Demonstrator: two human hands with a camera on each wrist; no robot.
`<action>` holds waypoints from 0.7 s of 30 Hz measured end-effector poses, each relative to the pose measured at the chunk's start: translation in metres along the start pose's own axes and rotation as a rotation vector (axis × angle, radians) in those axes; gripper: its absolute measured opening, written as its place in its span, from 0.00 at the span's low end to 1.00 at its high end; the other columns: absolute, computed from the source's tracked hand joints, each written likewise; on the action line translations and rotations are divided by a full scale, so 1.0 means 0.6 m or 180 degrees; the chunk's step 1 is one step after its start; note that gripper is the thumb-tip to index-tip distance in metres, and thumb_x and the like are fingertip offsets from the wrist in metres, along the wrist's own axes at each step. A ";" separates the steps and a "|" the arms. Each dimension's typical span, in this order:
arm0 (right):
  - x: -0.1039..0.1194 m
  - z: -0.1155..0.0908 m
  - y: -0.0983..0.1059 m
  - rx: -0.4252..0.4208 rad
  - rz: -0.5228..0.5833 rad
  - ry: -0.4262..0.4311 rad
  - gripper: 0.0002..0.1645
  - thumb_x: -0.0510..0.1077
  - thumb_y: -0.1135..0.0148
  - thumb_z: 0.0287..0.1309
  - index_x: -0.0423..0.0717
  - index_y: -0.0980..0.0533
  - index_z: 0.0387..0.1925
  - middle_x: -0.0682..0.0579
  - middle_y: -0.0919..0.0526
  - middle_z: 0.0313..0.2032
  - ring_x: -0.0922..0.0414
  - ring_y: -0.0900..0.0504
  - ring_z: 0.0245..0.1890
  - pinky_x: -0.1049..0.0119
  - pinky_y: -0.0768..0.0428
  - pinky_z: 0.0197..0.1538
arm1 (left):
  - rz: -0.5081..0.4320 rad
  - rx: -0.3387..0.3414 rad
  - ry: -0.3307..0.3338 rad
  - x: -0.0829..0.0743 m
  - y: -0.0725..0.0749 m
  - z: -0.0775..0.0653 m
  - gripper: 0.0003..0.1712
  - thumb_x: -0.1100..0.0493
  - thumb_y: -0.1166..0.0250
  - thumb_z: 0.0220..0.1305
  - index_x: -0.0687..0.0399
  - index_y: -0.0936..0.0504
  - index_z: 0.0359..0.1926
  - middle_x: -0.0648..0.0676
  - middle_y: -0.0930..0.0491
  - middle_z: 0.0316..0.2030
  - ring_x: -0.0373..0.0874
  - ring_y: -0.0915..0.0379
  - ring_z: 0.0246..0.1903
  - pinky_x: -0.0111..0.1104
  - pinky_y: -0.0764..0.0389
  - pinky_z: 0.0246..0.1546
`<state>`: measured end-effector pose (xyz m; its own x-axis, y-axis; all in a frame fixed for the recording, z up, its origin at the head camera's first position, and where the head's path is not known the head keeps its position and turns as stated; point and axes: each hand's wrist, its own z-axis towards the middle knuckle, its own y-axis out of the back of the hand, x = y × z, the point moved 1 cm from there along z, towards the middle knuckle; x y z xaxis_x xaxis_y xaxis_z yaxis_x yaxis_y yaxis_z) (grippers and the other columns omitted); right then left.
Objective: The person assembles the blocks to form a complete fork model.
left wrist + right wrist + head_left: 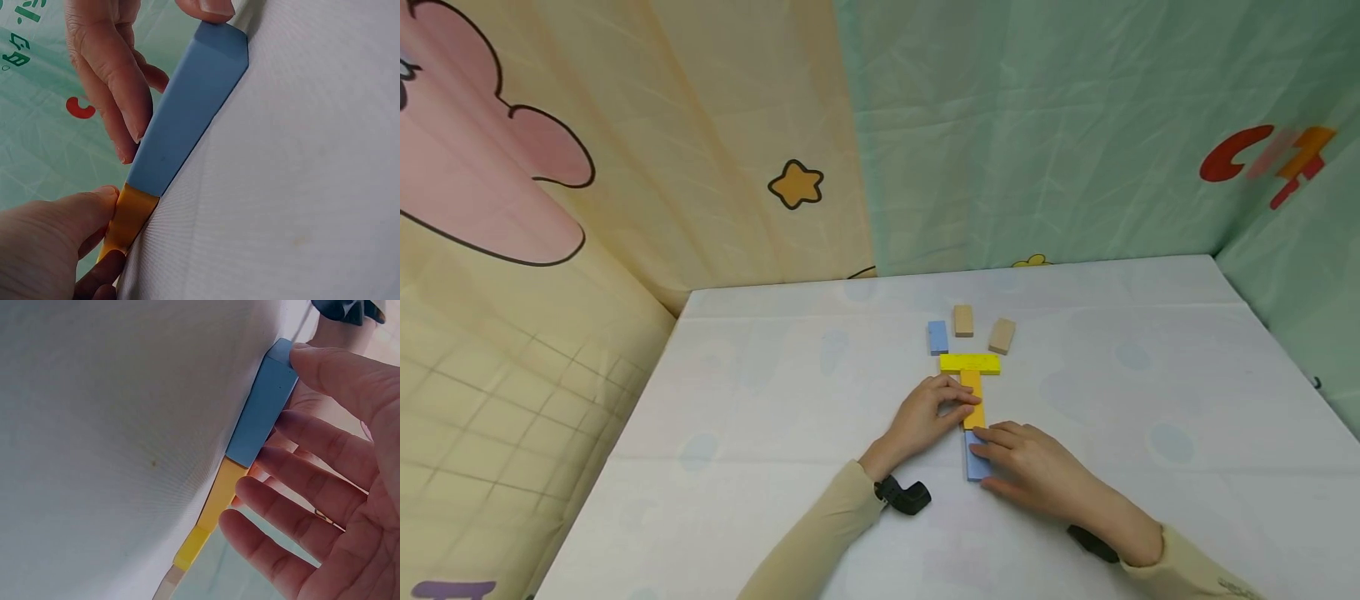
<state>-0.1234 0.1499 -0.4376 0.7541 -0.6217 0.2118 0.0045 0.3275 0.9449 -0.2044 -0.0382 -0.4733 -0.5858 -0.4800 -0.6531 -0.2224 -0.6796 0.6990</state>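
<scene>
On the white table, wooden-looking blocks form a line. A yellow block (970, 363) lies crosswise at its far end, an orange block (972, 414) runs toward me from it, and a blue block (976, 468) meets the orange one's near end. My left hand (928, 412) pinches the orange block between thumb (100, 199) and finger. My right hand (1037, 467) reaches over the blue block with fairly straight fingers. Its thumb (319, 362) touches the blue block's near end, while the fingertips lie along its side. Part of the blue block is hidden by that hand in the head view.
Beyond the yellow block lie a smaller blue block (937, 337) and two tan blocks, one upright in line (963, 321) and one slanted (1002, 336). Printed curtains (1037, 150) hang behind the table (760, 383) and along its sides.
</scene>
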 end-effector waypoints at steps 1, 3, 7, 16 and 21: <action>0.001 0.001 0.000 0.0010 -0.0006 -0.0004 0.24 0.50 0.28 0.49 0.42 0.19 0.47 0.46 0.21 0.53 0.49 0.24 0.51 0.52 0.26 0.50 | 0.0008 -0.0004 -0.0004 0.000 0.001 -0.001 0.10 0.56 0.37 0.64 0.50 0.14 0.44 0.45 0.22 0.45 0.37 0.31 0.45 0.26 0.31 0.44; 0.002 0.002 0.000 0.0036 -0.0021 -0.0015 0.24 0.50 0.28 0.50 0.42 0.19 0.47 0.46 0.21 0.53 0.49 0.24 0.51 0.51 0.26 0.50 | 0.0014 -0.0007 -0.0015 0.000 0.001 -0.001 0.10 0.56 0.37 0.64 0.50 0.14 0.44 0.45 0.22 0.45 0.37 0.31 0.45 0.26 0.31 0.43; 0.002 0.002 -0.001 0.0055 -0.0052 -0.0012 0.24 0.50 0.28 0.50 0.42 0.19 0.47 0.46 0.21 0.53 0.49 0.24 0.51 0.52 0.26 0.50 | 0.0016 -0.0004 -0.0008 -0.001 0.001 -0.002 0.10 0.56 0.37 0.64 0.50 0.14 0.44 0.45 0.22 0.45 0.37 0.31 0.44 0.26 0.31 0.42; 0.001 0.004 0.000 0.0060 -0.0091 0.0013 0.25 0.51 0.28 0.49 0.43 0.19 0.48 0.47 0.22 0.53 0.49 0.24 0.50 0.52 0.26 0.50 | 0.0020 -0.0001 0.0005 -0.001 0.001 -0.001 0.10 0.56 0.37 0.65 0.50 0.14 0.44 0.44 0.22 0.46 0.37 0.31 0.46 0.26 0.31 0.45; 0.002 0.005 0.000 0.0035 -0.0093 -0.0001 0.25 0.50 0.28 0.49 0.43 0.19 0.48 0.47 0.21 0.53 0.49 0.24 0.50 0.52 0.25 0.49 | 0.0063 -0.0011 -0.0025 -0.002 0.003 -0.002 0.10 0.56 0.37 0.65 0.49 0.14 0.44 0.44 0.22 0.46 0.36 0.31 0.46 0.26 0.31 0.45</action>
<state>-0.1245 0.1472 -0.4366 0.7535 -0.6311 0.1842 0.0194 0.3014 0.9533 -0.2031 -0.0393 -0.4716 -0.5962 -0.4890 -0.6367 -0.2081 -0.6719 0.7108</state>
